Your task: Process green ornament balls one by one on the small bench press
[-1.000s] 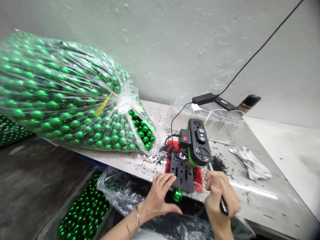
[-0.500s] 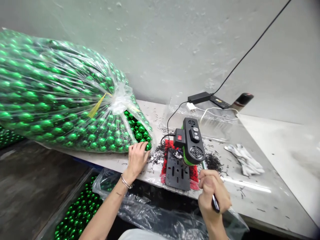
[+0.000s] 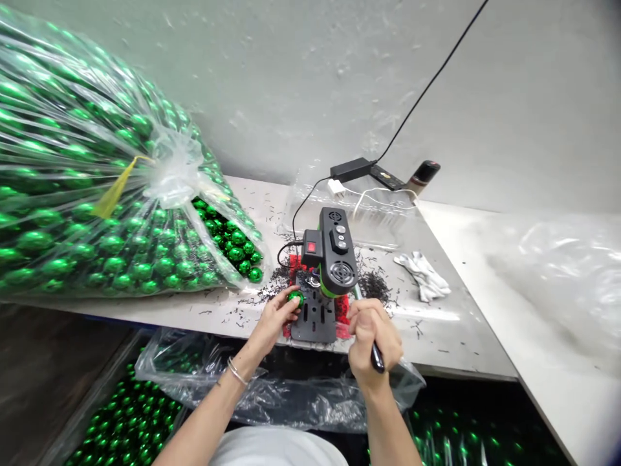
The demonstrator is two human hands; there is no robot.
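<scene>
**Left hand (image 3: 272, 318) pinches a single glossy green ball (image 3: 295, 298); right hand (image 3: 374, 340) grips a black-handled metal lever (image 3: 378, 359)**

At far left, a big clear plastic bag (image 3: 63, 162) packed with shiny green balls leans over the pale flat tabletop (image 3: 466, 336), a yellow ribbon (image 3: 114, 192) hanging by its gathered neck. Below the table edge lie more loose, shiny green balls (image 3: 129, 421). The bag's split side exposes a cluster of round green balls (image 3: 236, 244) toward the middle.

Next comes the left hand, nearly closed, thumb and fingertips around the ball. That ball is at the left edge of a black, slotted rectangular plate (image 3: 316, 317); whether they touch is hard to tell. A red sheet (image 3: 343, 317) shows from under the plate. Above it stands a black and green boxy machine (image 3: 338, 249), with a clear plastic tray (image 3: 376, 230) behind.

Right of the machine, the right hand is wrapped in a fist about the lever. Thin black scraps (image 3: 376, 287) are heaped just beyond it, and white fabric gloves (image 3: 424, 277) lie further right. Crumpled clear plastic (image 3: 567, 278) fills the far right.
</scene>
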